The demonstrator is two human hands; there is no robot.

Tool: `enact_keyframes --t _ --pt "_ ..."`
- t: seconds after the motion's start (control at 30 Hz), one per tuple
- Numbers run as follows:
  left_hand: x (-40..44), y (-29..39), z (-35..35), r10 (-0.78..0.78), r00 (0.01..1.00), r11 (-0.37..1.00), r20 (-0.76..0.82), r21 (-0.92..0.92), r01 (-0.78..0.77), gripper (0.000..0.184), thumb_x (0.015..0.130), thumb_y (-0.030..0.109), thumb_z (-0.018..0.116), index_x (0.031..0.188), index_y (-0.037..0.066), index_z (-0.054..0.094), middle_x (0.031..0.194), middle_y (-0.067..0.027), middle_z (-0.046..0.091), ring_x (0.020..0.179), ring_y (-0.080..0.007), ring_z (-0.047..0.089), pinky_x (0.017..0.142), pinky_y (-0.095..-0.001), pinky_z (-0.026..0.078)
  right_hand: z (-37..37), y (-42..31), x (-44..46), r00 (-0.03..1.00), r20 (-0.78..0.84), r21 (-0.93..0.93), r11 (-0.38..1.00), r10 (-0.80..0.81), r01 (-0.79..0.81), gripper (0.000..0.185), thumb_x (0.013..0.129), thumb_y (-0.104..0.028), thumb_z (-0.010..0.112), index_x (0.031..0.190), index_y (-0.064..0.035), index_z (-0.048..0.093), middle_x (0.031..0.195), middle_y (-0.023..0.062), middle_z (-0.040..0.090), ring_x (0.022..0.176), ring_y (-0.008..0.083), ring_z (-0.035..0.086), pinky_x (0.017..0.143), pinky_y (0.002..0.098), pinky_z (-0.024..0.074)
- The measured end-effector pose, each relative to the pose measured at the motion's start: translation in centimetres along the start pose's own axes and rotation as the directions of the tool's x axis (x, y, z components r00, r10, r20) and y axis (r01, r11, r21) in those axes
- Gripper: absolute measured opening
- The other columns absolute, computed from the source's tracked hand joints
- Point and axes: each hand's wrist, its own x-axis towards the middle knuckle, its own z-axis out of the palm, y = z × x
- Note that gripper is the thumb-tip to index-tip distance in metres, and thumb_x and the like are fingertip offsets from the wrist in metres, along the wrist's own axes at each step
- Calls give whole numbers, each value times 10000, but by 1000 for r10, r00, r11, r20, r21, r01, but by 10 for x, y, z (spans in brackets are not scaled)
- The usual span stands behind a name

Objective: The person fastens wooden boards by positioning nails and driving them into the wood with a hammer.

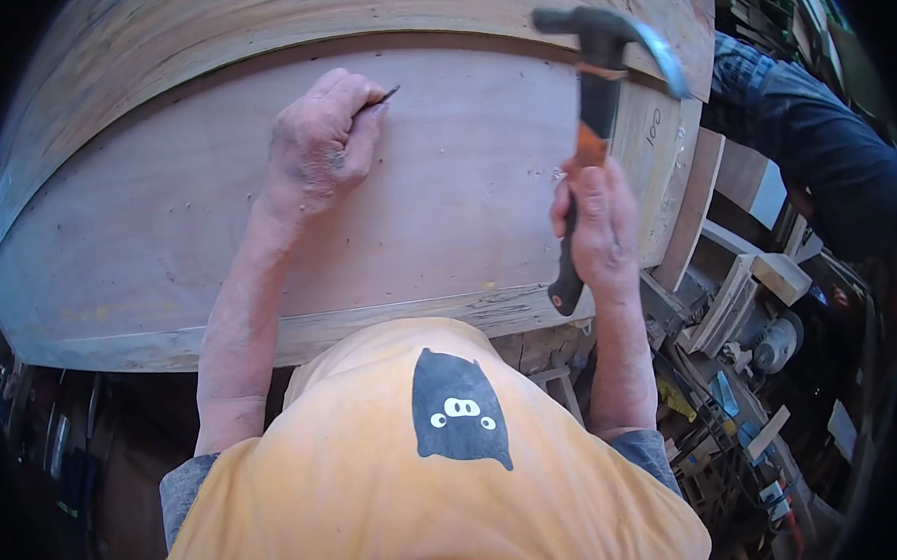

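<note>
A broad, pale wooden panel (217, 240) with a curved upper edge and scattered small dark marks lies in front of me. My left hand (327, 140) is closed on a small, thin dark object (390, 93), its tip sticking out past the fingers over the upper part of the panel. What it is exactly, I cannot make out. Off to the right, my right hand (599, 218) grips the black and orange handle of a claw hammer (601, 103). The hammer is raised, its head at the top and slightly blurred, to the right of my left hand.
Curved wooden planking (257, 28) borders the panel above. At the upper right is another person's dark-clothed leg (812, 134). Wood offcuts (781, 277), a round grey tool (776, 346) and other clutter fill the right side. A pale wooden strip (370, 316) runs along the near edge.
</note>
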Motion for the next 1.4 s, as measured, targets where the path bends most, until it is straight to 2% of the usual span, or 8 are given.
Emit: enact_keyframes --t 0.37,0.43,0.5,0.6,0.83,1.0,1.07,1.4 --pt "-3 -2 5 4 997 997 -83 -71 -9 81 863 -37 667 897 36 656 776 -87 597 667 -223 591 607 -315 473 -87 -105 24 666 -173 344 589 -726 731 623 1002 -644 479 1144 -51 607 861 80 578 698 187 532 595 299 455" --pt "-2 -3 5 16 994 997 -106 -69 -23 83 864 -48 659 894 29 655 761 -81 576 647 -197 560 598 -294 452 -55 -46 25 842 -136 -8 851 -522 526 459 1044 -507 489 1035 -60 589 814 50 555 664 172 529 560 316 441" --pt "-3 -2 4 31 993 997 -112 -60 -38 85 864 -49 659 893 32 656 762 -82 577 645 -199 563 594 -294 452 -35 31 30 909 97 -729 593 -406 343 371 1081 -403 507 951 -59 565 745 10 518 617 146 525 523 328 418" --pt "-2 -3 5 62 988 996 -144 -61 -71 85 867 -44 661 895 37 657 760 -81 579 643 -205 565 590 -296 453 -28 -5 17 996 -87 -270 963 -6 -17 436 1096 -442 457 961 -42 568 710 3 522 574 132 522 519 316 409" --pt "-4 -1 6 27 990 998 -142 -53 -35 80 872 -29 673 905 41 655 762 -83 579 646 -213 569 594 -301 458 -51 -88 14 861 -366 261 850 -352 458 553 1045 -575 495 1004 -28 565 710 29 541 571 113 526 510 261 432" --pt "-3 -2 8 46 988 998 -149 -42 -53 82 871 -29 673 906 42 654 769 -84 586 647 -217 572 593 -302 458 -27 -29 13 911 -321 219 915 -260 338 441 1056 -488 520 1006 -56 593 709 30 537 597 169 558 529 295 446" --pt "-4 -1 6 29 990 999 -141 -32 -34 72 870 2 682 901 63 660 790 -91 617 669 -260 618 603 -350 492 -24 16 21 936 -76 -519 815 -343 257 487 1076 -490 474 954 -32 584 679 38 524 593 131 546 544 277 429" --pt "-5 0 5 22 983 997 -181 -70 -35 73 882 -9 673 905 58 654 809 -110 634 684 -287 637 610 -363 506 -1 -4 -16 977 -167 146 984 129 -105 638 1054 -623 415 999 -7 568 672 13 524 560 99 507 527 260 410"
